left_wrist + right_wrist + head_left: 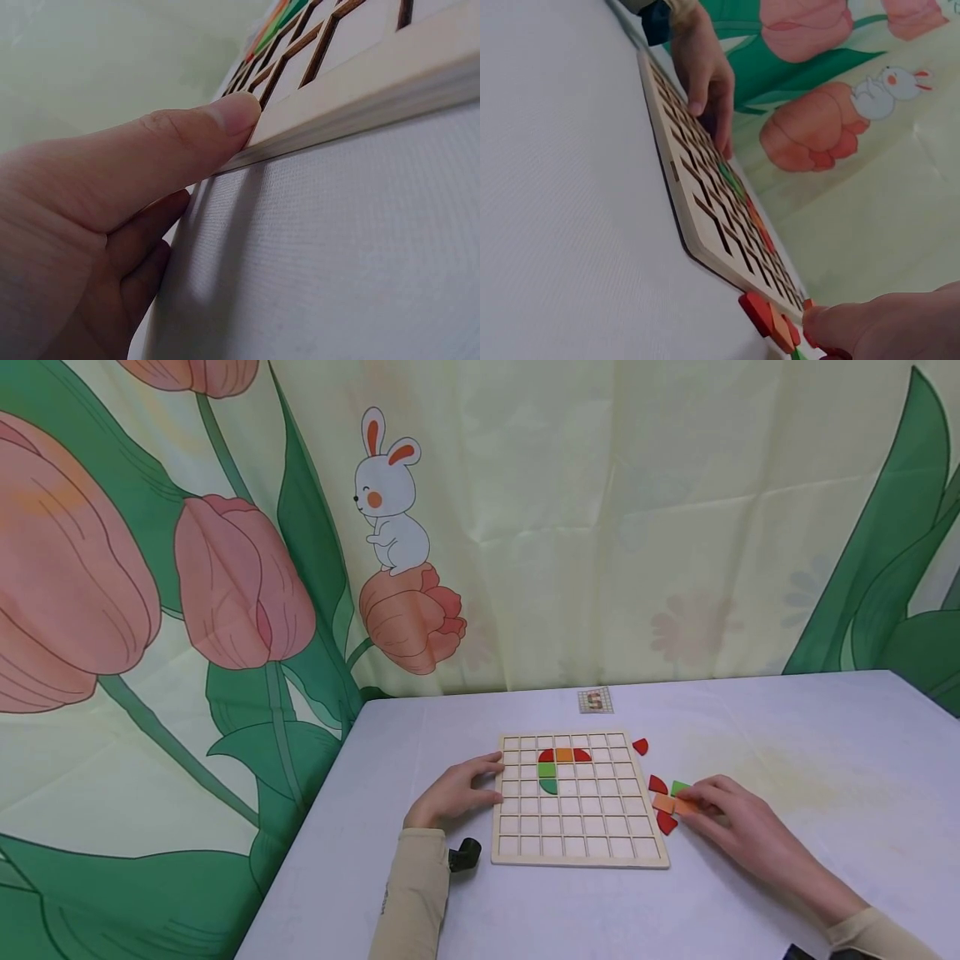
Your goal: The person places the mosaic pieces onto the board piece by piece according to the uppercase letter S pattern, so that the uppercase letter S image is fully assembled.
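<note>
Just R of the board (pixel 581 862), the R hand's (pixel 738 824) thumb + fingers look to be pinching an orange tile (pixel 684 807). Bunched w/ it off the board's R edge: 2nd orange tile (pixel 663 802), lime tile (pixel 679 787), two red wedges (pixel 666 824); a lone wedge (pixel 640 746) sits nr the board's far R corner. L hand (pixel 453 792) at the board's L edge: fingers spread, thumb touching the rim. On the board, L of centre toward the far side: red-orange-red row (pixel 564 755), then green tile (pixel 547 770) + dk green pc (pixel 549 786) on the near side of its L end. Beyond the board: small card (pixel 596 700), same worktop (pixel 825 760).

Risks, my guess: bunched pcs could get dragged or flipped b/c they're so close; thin tile could slip if only edge-held; a hard L push could slide the board into the loose pcs.
</note>
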Action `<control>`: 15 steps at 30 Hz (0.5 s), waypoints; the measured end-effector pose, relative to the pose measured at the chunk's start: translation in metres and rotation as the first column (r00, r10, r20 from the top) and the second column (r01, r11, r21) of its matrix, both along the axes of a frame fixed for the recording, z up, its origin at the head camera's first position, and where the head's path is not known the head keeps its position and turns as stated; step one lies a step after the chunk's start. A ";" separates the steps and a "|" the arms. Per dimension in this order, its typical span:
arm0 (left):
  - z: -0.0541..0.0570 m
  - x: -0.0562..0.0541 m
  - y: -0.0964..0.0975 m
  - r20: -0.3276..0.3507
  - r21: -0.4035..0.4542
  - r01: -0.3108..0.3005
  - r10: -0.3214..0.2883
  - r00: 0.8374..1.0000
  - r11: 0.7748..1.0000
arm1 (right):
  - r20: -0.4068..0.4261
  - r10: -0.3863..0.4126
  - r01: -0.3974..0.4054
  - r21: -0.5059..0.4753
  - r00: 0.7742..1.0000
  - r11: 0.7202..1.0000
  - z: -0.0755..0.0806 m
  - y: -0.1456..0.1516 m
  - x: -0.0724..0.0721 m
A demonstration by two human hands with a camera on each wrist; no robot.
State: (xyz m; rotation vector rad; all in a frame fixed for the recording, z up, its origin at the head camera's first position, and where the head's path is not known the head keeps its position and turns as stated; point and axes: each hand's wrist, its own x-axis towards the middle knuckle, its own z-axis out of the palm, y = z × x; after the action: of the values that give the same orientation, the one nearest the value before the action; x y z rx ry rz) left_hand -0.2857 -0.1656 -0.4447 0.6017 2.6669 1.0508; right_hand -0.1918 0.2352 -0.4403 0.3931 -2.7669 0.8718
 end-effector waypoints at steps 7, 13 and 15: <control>0.000 0.000 0.001 0.006 0.008 -0.008 0.008 1.000 1.000 | -0.022 0.021 -0.023 -0.051 1.000 0.998 0.004 -0.011 -0.002; 0.000 0.000 0.001 0.001 0.008 -0.005 0.005 1.000 1.000 | -0.106 0.071 -0.079 -0.067 0.992 0.995 0.006 -0.021 -0.004; 0.000 -0.001 0.000 -0.001 0.006 0.000 0.000 1.000 1.000 | -0.109 0.085 -0.091 -0.051 0.990 0.995 0.009 -0.025 -0.005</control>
State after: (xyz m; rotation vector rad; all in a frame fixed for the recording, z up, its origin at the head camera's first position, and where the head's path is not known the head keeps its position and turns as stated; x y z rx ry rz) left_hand -0.2862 -0.1654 -0.4451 0.6042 2.6653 1.0594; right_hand -0.1966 0.2107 -0.4316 0.5391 -2.6395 0.9177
